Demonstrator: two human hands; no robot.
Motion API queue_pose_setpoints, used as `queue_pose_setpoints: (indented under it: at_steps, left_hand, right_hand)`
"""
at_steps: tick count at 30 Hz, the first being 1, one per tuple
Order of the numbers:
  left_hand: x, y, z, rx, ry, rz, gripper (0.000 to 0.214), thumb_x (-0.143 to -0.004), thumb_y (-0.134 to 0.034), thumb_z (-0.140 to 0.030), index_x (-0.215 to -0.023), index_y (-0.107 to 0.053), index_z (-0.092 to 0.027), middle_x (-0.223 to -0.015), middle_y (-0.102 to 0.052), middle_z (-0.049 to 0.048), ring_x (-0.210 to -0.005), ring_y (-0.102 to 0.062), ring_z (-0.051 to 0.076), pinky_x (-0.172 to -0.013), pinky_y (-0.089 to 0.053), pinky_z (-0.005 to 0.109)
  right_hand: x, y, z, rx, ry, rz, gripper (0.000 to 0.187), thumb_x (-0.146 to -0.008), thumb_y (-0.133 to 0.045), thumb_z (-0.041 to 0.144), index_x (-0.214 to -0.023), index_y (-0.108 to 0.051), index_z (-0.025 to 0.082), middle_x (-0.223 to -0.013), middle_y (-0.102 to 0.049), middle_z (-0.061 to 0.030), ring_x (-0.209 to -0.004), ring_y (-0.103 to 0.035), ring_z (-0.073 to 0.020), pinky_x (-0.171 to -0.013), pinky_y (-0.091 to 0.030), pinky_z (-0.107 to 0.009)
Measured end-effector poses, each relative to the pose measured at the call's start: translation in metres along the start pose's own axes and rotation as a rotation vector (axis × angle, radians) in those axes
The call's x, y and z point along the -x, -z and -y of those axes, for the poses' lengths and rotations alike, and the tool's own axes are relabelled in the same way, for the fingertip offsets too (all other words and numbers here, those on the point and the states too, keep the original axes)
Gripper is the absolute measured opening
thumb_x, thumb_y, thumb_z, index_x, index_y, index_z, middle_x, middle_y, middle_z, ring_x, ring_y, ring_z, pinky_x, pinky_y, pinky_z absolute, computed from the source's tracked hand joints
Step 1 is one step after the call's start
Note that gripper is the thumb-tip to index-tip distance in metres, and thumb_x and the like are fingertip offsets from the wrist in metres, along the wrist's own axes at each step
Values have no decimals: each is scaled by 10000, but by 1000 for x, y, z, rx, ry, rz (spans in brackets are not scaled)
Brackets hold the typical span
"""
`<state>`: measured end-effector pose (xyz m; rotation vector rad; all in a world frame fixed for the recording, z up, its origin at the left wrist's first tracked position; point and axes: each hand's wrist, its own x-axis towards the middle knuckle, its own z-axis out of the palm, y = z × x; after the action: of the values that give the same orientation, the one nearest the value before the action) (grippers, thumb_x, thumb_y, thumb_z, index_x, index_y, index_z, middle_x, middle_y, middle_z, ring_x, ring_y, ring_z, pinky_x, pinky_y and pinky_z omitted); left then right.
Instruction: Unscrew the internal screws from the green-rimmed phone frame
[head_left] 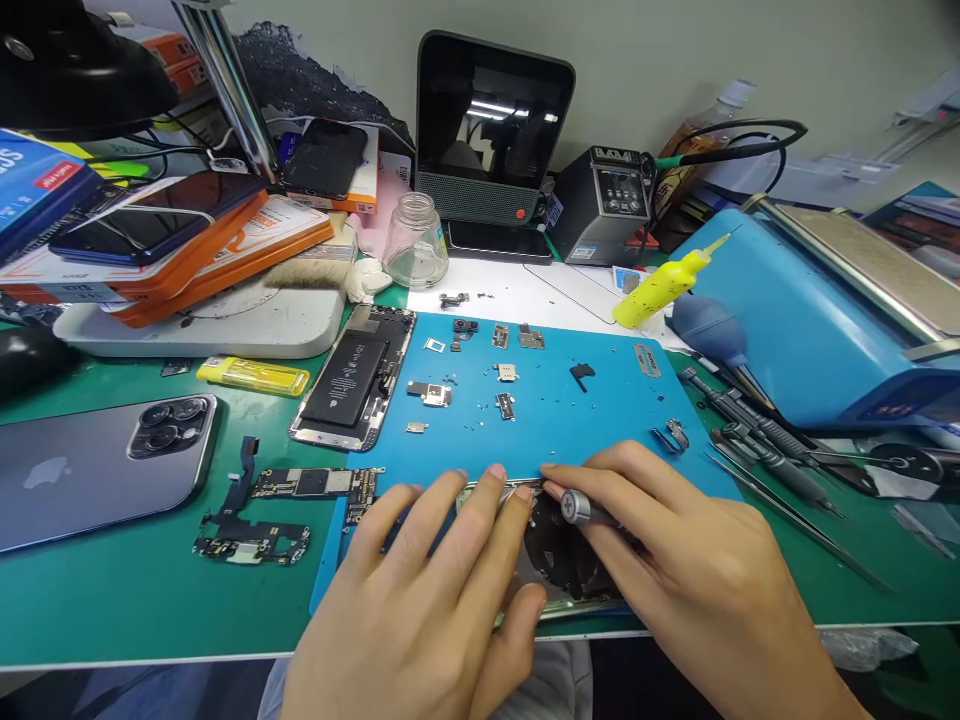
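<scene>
An opened phone housing [559, 555] lies at the near edge of the blue mat, its inside showing a dark round area. My left hand [442, 580] lies across its left part, fingers bent over the far edge and thumb by the near side, holding it. My right hand [667, 540] is closed around a grey screwdriver [576, 507], whose round end pokes out between thumb and forefinger. The right fingertips meet at the housing's far edge; whatever is between them is hidden. Left of the housing lie a logic board [311, 483] and a flex cable board [251, 540].
A phone screen with battery [349, 380] lies on the left. Small metal parts [435, 394] and screws dot the blue mat [525, 440]. Tweezers [802, 520], screwdrivers [750, 430] and a yellow bottle [664, 290] stand right. A purple phone [97, 470] lies left.
</scene>
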<state>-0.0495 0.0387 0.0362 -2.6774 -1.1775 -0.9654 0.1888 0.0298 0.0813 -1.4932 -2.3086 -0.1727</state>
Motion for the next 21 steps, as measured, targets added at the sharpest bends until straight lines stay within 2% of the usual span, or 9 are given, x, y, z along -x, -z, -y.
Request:
queue_pose_setpoints:
  at_steps: [4, 9, 15, 21]
  left_hand:
    - [0, 0, 0, -8, -6, -30, 377, -1250, -537, -371, -1434, -821, -205, -1457, -861, 4, -1284, -699, 244, -1125, -426, 442]
    - [1, -2, 2, -3, -8, 1, 371, -1257, -524, -401, -1457, -796, -248, -1479, -851, -10, -1321, -679, 229, -1156, -415, 428]
    - [1, -3, -2, -3, 37, -7, 378, -1268, -470, -376, -1431, -797, -282, -1445, -866, -26, -1294, -690, 207, -1241, -367, 391]
    - [-1, -6, -5, 3, 54, -29, 357, -1251, -512, -365, -1413, -815, -269, -1405, -881, -31, -1269, -703, 209, -1350, -296, 361]
  right_hand:
    - [-4, -2, 2, 33, 40, -7, 273, -1227, -482, 165, -1252, -746, 232, -1030, -779, 18, -646, -712, -95, -571, -447, -305]
    - [-5, -2, 10, 143, 104, -22, 279, -1231, -481, 168, -1185, -756, 187, -934, -780, -8, -647, -684, -137, -590, -428, -340]
    - [-6, 2, 14, 247, 212, -23, 247, -1177, -520, 74, -1196, -766, 89, -880, -763, -47, -723, -719, -185, -664, -467, -364]
    - [-8, 0, 11, 194, 208, 10, 240, -1190, -502, 93, -1203, -741, 111, -876, -743, -35, -703, -730, -167, -618, -473, -347]
